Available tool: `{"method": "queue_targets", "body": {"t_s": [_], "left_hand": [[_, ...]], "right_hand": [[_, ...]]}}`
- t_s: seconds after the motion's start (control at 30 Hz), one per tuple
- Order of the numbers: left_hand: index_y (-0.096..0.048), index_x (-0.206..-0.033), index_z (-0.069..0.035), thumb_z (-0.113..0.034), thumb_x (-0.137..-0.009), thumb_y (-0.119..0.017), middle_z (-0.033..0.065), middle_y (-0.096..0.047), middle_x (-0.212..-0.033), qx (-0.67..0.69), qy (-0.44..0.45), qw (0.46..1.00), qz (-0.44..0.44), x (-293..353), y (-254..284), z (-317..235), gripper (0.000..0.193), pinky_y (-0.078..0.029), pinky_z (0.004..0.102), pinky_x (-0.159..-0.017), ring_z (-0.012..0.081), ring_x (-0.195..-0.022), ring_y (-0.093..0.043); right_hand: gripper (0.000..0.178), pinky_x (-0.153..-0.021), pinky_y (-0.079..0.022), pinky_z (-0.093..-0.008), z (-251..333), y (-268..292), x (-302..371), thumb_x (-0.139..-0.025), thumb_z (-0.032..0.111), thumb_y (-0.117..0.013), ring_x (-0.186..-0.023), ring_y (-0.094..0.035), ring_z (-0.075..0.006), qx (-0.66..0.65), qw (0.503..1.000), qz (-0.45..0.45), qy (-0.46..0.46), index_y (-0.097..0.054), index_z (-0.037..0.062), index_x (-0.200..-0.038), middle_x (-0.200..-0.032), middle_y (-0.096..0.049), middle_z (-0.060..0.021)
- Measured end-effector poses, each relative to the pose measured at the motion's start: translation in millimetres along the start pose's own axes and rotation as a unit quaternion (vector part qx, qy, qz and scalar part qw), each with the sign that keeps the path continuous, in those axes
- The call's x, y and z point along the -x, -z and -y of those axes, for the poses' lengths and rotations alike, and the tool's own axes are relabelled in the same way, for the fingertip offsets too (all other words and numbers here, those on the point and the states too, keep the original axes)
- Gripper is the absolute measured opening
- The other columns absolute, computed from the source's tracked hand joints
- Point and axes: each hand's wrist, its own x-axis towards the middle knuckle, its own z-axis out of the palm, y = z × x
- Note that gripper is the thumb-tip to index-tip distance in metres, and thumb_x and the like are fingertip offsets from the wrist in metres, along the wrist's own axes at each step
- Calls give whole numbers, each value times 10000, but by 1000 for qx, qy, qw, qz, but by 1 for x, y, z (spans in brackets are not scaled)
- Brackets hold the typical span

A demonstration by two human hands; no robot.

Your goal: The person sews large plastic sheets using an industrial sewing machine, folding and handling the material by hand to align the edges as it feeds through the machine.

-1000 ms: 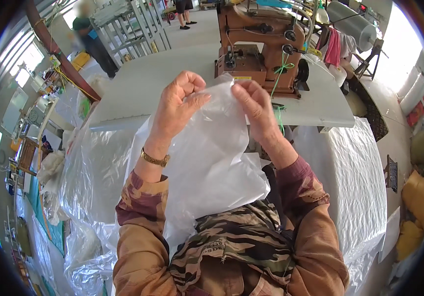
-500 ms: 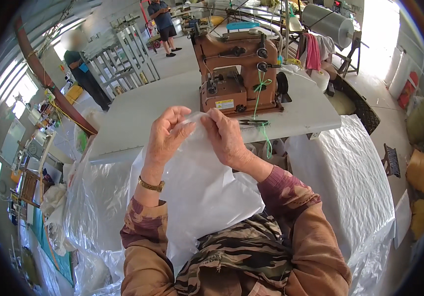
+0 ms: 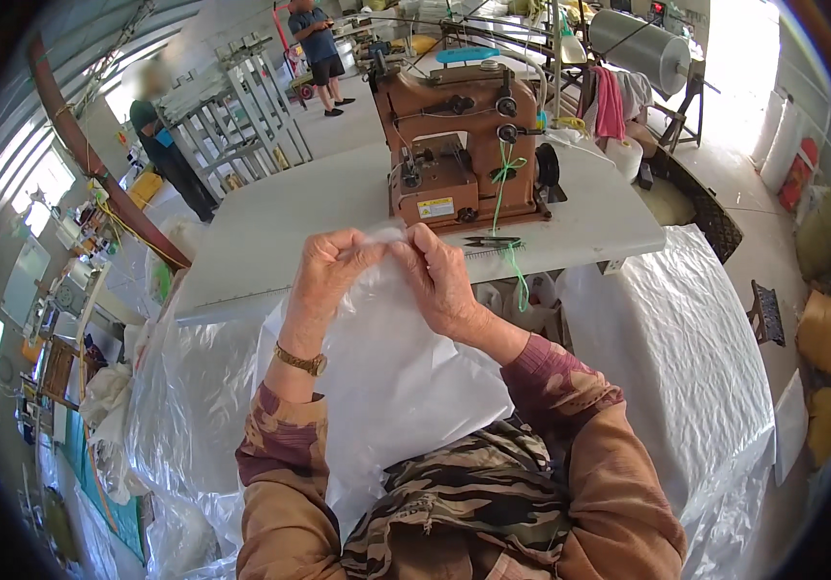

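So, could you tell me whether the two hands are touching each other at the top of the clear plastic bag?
Touching. The head view shows the left hand and right hand pinching the bag's top edge, fingertips meeting with no gap.

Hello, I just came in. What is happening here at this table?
A person is holding a clear plastic bag up in front of the body. The left hand and the right hand pinch its top edge close together. Just beyond stands a brown industrial sewing machine on a white table, with small scissors beside it. More plastic sheeting lies on both sides.
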Motion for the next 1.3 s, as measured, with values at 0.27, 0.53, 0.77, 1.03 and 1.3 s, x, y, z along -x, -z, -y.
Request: {"method": "queue_targets", "body": {"t_s": [0.27, 0.53, 0.77, 1.03, 1.3], "left_hand": [[-527, -678, -31, -195, -898, -690, -112, -374, -646, -75, 34, 996, -42, -2, -2, 5, 320, -239, 219, -520, 7, -621, -303], [-642, -765, 14, -211, -919, -649, -73, -539, -678, 3, 57, 997, -53, -1, -4, 18, 273, -359, 210, -566, 13, -650, -425], [-652, -762, 21, -269, -933, -657, -61, -550, -674, 39, 84, 994, -54, -2, -5, 30, 337, -364, 212, -565, 10, -650, -428], [-638, -743, -26, -386, -928, -661, -76, -480, -652, -44, 212, 976, -13, 7, 0, 7, 405, -315, 201, -546, 11, -622, -381], [-563, -776, 15, -229, -990, -560, -5, -517, -620, -129, 54, 990, 27, -19, -11, 45, 324, -361, 298, -538, 94, -588, -442]], "right_hand": [[180, -578, -465, -371, 4, 2, 20, -896, 28, -627, -625, -580, -311, 45, 999, 15, 2, -492, 5, -1012, -777, -576, -153], [441, -625, -487, -371, 2, -2, 22, -860, -22, -616, -661, -614, -306, 154, 980, 55, 113, -493, -54, -1282, -860, -633, -161], [469, -630, -486, -372, -2, -3, 27, -867, -4, -616, -673, -624, -284, 210, 967, 101, 107, -474, -46, -1311, -895, -648, -145], [516, -618, -464, -353, -4, 0, 31, -860, 39, -620, -614, -615, -227, 293, 940, 123, 128, -433, -64, -1330, -736, -614, -70], [442, -650, -446, -355, -13, 8, 34, -876, 58, -595, -628, -614, -240, 302, 941, 113, 99, -446, -41, -1280, -705, -599, -64]]}}
